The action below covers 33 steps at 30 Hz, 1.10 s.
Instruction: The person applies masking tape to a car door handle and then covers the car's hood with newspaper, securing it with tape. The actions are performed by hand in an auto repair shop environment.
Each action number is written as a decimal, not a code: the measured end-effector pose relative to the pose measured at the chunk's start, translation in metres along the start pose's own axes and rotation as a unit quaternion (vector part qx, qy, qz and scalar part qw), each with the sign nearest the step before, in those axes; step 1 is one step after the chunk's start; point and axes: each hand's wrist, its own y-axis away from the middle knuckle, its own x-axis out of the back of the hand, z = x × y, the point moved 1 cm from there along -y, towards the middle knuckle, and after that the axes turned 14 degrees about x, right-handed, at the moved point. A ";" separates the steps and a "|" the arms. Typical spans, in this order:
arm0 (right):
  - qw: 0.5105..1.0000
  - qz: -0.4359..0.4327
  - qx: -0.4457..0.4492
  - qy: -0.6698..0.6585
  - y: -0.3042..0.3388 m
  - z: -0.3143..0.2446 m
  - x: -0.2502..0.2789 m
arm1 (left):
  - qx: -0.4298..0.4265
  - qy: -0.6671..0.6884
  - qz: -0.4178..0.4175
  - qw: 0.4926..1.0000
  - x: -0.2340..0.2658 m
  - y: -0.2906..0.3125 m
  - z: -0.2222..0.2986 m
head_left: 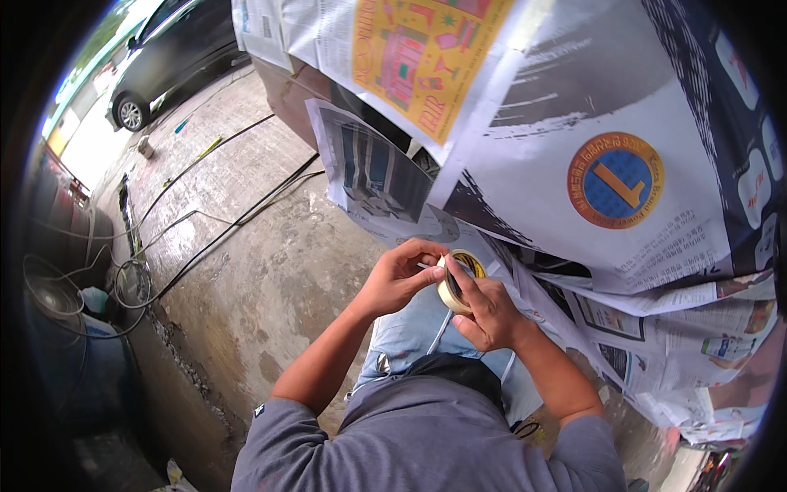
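A roll of cream masking tape (453, 300) is held in front of my lap, its yellow and black printed core facing up. My right hand (489, 312) grips the roll, with some fingers in or over its core and the thumb beside it. At the roll's left edge my left hand (398, 279) is closed in a pinch, thumb and fingertips on the tape's edge. Whether a strip is pulled free there is too small to tell. Just beyond my hands hang newspaper sheets (525, 176), covering a large object whose shape they mostly hide.
Black hoses and cables (234, 221) trail over the stained concrete floor (221, 295) to my left. A dark car (176, 61) stands at the far left. Blue and grey drums (94, 361) line the left side. One newspaper flap (373, 164) sticks out towards the left.
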 end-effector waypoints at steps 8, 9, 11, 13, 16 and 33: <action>0.955 0.131 -0.017 0.266 -0.035 0.018 0.013 | -0.230 -0.241 0.208 0.920 -0.004 0.008 0.001; 0.950 0.098 0.000 0.296 -0.035 0.015 0.011 | -0.246 -0.232 0.225 0.914 0.000 0.006 0.004; 0.934 0.048 0.020 0.354 -0.031 0.004 0.005 | -0.228 -0.199 0.275 0.913 0.013 -0.002 0.009; 0.925 0.057 0.010 0.376 -0.025 -0.007 0.000 | -0.264 0.070 0.327 0.905 0.039 -0.019 0.020; 0.918 0.159 0.020 0.362 -0.017 -0.011 0.007 | -0.251 0.102 0.442 0.855 0.126 -0.021 0.052; 0.927 0.046 -0.003 0.371 0.014 0.006 0.024 | -0.394 -0.132 0.342 0.843 0.179 -0.120 0.164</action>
